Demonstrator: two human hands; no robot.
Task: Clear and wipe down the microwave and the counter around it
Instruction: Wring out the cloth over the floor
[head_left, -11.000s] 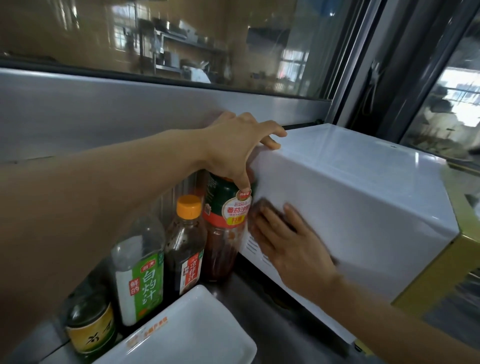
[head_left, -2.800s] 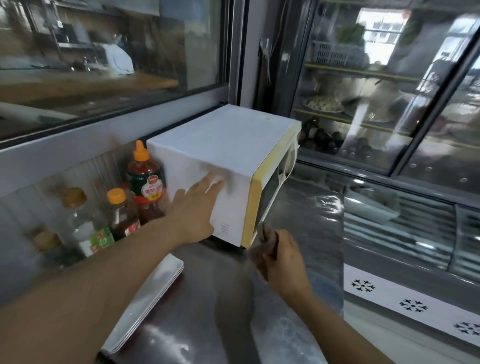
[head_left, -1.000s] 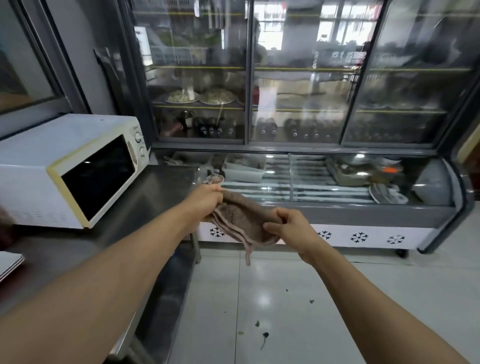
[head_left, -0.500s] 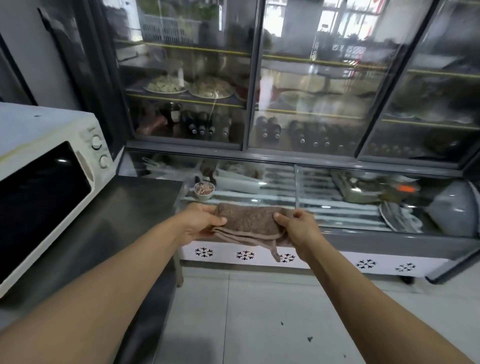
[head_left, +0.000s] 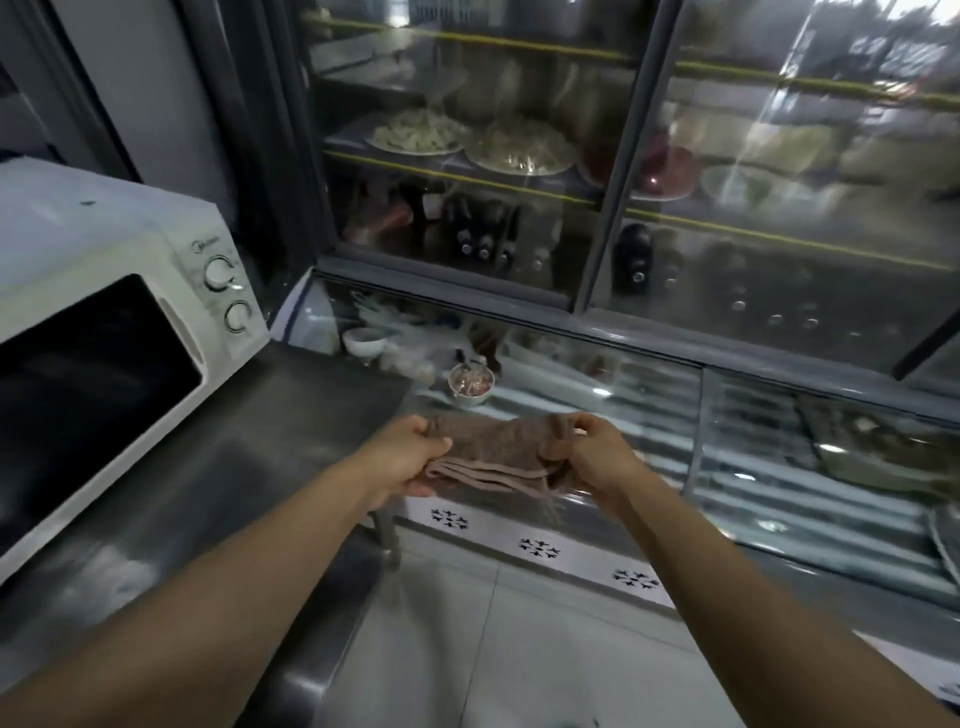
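Microwave (head_left: 104, 322): white unit, door closed, seated at the left on the steel counter (head_left: 249, 457). Two control knobs occupy its right front panel. Brown cloth (head_left: 493, 460) is held in mid-air, off the counter's right edge and above the tiled floor (head_left: 467, 649). Left hand (head_left: 410, 457) is closed on the cloth's left end; right hand (head_left: 597, 457) is closed on its right end. Glass-fronted refrigerated display case (head_left: 675, 234) stands beyond.
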